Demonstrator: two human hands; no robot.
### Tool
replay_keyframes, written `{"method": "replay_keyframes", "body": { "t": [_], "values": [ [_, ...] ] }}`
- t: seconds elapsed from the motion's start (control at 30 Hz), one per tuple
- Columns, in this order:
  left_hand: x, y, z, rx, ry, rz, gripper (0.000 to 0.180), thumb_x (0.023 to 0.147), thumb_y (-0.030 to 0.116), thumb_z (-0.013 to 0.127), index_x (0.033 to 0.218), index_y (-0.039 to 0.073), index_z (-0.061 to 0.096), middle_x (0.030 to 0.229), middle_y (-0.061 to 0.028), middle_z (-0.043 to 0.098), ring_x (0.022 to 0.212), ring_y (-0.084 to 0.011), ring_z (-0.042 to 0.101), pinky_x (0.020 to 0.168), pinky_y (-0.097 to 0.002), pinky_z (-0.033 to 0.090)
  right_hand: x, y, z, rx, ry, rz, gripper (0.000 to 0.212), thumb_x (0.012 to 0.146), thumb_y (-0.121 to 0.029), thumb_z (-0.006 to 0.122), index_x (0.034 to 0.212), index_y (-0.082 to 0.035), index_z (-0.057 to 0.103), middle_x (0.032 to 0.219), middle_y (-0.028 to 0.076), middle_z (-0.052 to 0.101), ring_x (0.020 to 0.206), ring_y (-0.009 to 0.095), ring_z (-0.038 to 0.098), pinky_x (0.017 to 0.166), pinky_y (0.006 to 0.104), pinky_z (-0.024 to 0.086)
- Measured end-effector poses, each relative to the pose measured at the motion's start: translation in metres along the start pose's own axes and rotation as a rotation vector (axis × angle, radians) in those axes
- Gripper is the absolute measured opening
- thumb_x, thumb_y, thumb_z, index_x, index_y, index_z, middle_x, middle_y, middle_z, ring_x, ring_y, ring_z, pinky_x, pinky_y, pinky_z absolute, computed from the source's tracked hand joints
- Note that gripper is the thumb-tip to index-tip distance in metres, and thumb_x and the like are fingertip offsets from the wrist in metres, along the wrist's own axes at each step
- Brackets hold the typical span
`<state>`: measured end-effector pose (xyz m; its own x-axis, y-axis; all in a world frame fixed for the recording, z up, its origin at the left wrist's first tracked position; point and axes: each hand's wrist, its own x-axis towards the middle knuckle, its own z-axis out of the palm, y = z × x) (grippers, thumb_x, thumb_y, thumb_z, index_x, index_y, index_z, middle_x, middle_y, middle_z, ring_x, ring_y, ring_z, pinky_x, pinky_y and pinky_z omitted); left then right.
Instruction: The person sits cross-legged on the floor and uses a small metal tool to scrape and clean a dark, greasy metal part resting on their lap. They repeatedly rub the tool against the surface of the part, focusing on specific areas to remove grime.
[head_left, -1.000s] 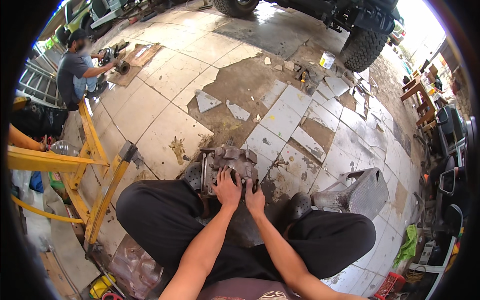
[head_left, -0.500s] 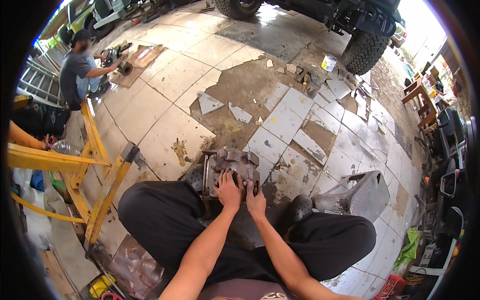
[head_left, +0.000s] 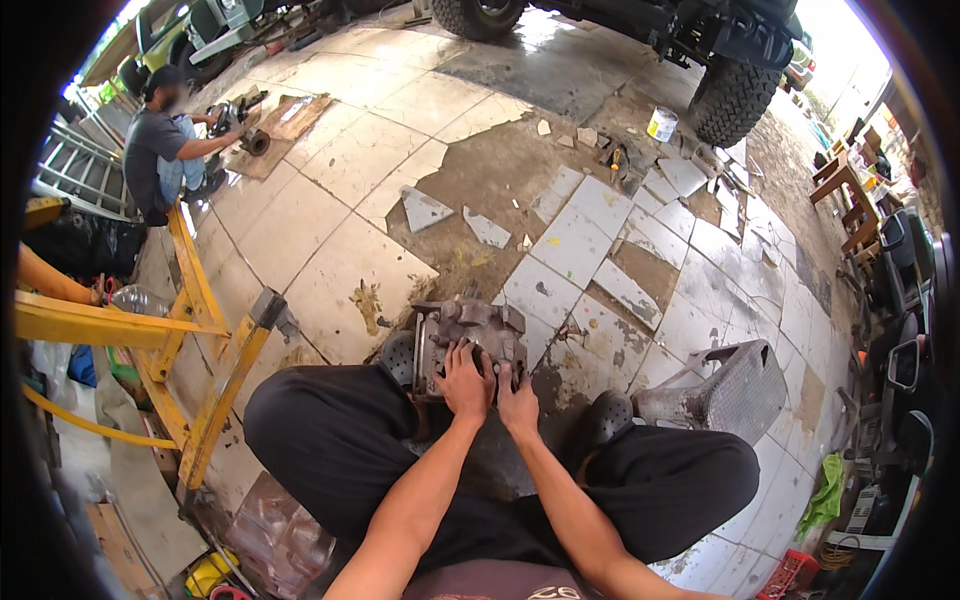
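A worn, brownish-grey metal housing [head_left: 488, 322], which looks like a gearbox casing, stands on the floor between my feet. My left hand [head_left: 466, 382] lies on its near side, fingers stretched and slightly apart over the metal. Close beside it, my right hand [head_left: 518, 404] has its fingers bent at the casing's near right edge, by a dark opening. The fingertips there are partly hidden, and I see no separate tool in either hand. A second, similar reddish-brown casing [head_left: 282, 535] rests on the floor beside my left knee.
A yellow metal frame [head_left: 215, 400] stands at my left, a grey plastic stool [head_left: 735, 390] at my right. Broken tiles [head_left: 425, 209] lie ahead. Beyond are a large vehicle tyre [head_left: 738, 100] and a white can [head_left: 662, 124]. A crouching person [head_left: 160, 150] handles parts at far left.
The view has shifted slightly, so the whole scene sits a little further right. Both hands stay at the casing, with only small finger movements.
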<state>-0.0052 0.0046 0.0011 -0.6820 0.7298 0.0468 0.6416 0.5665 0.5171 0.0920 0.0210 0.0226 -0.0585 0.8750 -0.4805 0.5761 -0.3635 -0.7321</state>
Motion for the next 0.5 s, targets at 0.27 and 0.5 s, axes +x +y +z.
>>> {"method": "replay_keyframes", "body": {
  "t": [0.27,0.5],
  "values": [
    [-0.005,0.0,0.004,0.004,-0.009,0.001,0.039,0.098,0.036,0.053,0.126,0.01,0.06,0.143,-0.0044,0.055,0.141,-0.0231,0.042,0.111,-0.066,0.023,0.005,0.002,-0.005,-0.016,-0.035,0.036,0.092,0.093,-0.071,0.041,0.141,0.008,0.045,0.124,0.036,0.06,0.122,0.05,0.055,0.105,0.0478,0.043],
    [-0.001,-0.003,0.002,0.018,0.016,-0.002,0.036,0.099,0.034,0.053,0.124,0.01,0.06,0.143,-0.0043,0.055,0.14,-0.0233,0.042,0.11,-0.0654,0.025,-0.003,-0.009,-0.009,-0.021,-0.034,0.056,0.088,0.093,-0.074,0.038,0.135,0.002,0.056,0.121,0.034,0.062,0.121,0.048,0.056,0.103,0.0475,0.043]
  ]
}}
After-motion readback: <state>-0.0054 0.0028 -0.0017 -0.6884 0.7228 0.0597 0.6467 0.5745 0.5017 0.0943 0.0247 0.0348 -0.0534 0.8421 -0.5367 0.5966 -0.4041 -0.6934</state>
